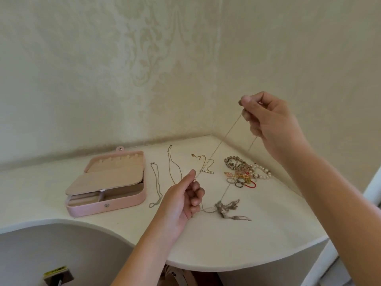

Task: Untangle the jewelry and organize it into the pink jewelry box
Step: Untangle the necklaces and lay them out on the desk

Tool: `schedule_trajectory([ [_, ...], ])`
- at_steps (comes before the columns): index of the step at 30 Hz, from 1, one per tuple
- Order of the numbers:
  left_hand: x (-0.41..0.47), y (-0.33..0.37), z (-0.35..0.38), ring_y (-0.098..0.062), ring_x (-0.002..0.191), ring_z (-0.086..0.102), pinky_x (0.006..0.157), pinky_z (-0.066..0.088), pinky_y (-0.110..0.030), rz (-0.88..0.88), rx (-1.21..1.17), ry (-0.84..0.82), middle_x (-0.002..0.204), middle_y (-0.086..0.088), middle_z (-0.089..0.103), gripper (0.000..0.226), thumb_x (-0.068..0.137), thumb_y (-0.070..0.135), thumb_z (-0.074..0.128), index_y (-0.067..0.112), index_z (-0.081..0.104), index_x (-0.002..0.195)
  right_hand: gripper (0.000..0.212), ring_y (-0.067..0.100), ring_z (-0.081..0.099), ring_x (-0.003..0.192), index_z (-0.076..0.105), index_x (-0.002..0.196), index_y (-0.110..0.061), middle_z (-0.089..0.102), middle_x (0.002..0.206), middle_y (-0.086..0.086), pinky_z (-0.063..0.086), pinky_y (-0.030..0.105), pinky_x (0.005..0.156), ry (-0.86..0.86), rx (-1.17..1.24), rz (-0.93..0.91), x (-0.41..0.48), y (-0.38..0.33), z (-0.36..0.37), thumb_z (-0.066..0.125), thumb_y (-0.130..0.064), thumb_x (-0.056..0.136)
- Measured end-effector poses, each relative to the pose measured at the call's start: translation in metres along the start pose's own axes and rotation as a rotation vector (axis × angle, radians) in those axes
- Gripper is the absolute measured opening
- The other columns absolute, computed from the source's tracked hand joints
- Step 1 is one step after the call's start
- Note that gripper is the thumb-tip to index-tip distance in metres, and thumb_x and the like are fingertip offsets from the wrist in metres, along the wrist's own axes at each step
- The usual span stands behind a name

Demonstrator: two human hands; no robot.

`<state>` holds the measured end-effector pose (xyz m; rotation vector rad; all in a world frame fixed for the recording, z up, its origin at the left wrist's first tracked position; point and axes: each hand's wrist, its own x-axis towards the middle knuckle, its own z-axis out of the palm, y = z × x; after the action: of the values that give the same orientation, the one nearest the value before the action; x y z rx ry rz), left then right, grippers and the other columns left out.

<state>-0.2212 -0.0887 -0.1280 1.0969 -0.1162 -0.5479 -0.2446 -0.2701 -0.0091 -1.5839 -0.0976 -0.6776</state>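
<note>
We hold one thin chain (224, 139) taut at both ends.
Our right hand (268, 124) pinches its top, our left hand (181, 199) its lower end, above the table (247, 234); one open pink jewelry box (123, 200) lies left, two straightened chains (155, 184) beside it.

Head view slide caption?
Left hand and right hand pinch a thin chain taut above tangled chains; pink jewelry box lies open.

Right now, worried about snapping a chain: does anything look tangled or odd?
Yes: a grey knot of chains lies on the table, and the thin chain pinched by the left hand and right hand trails into it.
</note>
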Motion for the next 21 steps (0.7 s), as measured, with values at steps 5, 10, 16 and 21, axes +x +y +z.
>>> schedule_trajectory([
  [5, 0.001, -0.004, 0.001, -0.012, 0.049, 0.053, 0.045, 0.047, -0.019, 0.096, 0.059, 0.031, 0.065, -0.007, 0.062, 0.028, 0.078, 0.031, 0.063, 0.009, 0.061, 0.061, 0.017, 0.003, 0.023, 0.037, 0.053, 0.079, -0.013, 0.064, 0.059, -0.004, 0.020, 0.013, 0.033, -0.096, 0.159, 0.101, 0.016, -0.022, 0.005, 0.053, -0.020, 0.094],
  [10, -0.003, -0.003, 0.000, -0.008, 0.047, 0.053, 0.042, 0.043, -0.017, 0.244, 0.067, 0.119, 0.078, -0.005, 0.072, 0.026, 0.074, 0.033, 0.064, 0.007, 0.069, 0.078, 0.016, 0.002, 0.022, 0.034, 0.052, 0.081, -0.013, 0.070, 0.068, -0.001, 0.019, 0.012, 0.031, -0.234, 0.136, 0.214, 0.020, -0.031, 0.014, 0.050, -0.021, 0.096],
  [16, -0.006, -0.001, 0.002, -0.006, 0.043, 0.041, 0.037, 0.029, -0.015, 0.281, 0.034, 0.088, 0.058, 0.002, 0.054, 0.023, 0.068, 0.029, 0.068, 0.008, 0.067, 0.079, 0.018, 0.002, 0.020, 0.032, 0.051, 0.081, -0.013, 0.071, 0.071, -0.001, 0.018, 0.012, 0.030, -0.189, 0.103, 0.231, 0.020, -0.034, 0.004, 0.048, -0.021, 0.097],
  [21, -0.004, -0.002, 0.001, -0.005, 0.046, 0.043, 0.037, 0.031, -0.015, 0.311, 0.051, 0.081, 0.059, 0.003, 0.053, 0.013, 0.074, 0.024, 0.066, 0.012, 0.064, 0.076, 0.018, 0.003, 0.021, 0.032, 0.050, 0.081, -0.013, 0.073, 0.077, 0.001, 0.019, 0.011, 0.030, -0.196, 0.089, 0.256, 0.016, -0.030, -0.008, 0.048, -0.020, 0.097],
])
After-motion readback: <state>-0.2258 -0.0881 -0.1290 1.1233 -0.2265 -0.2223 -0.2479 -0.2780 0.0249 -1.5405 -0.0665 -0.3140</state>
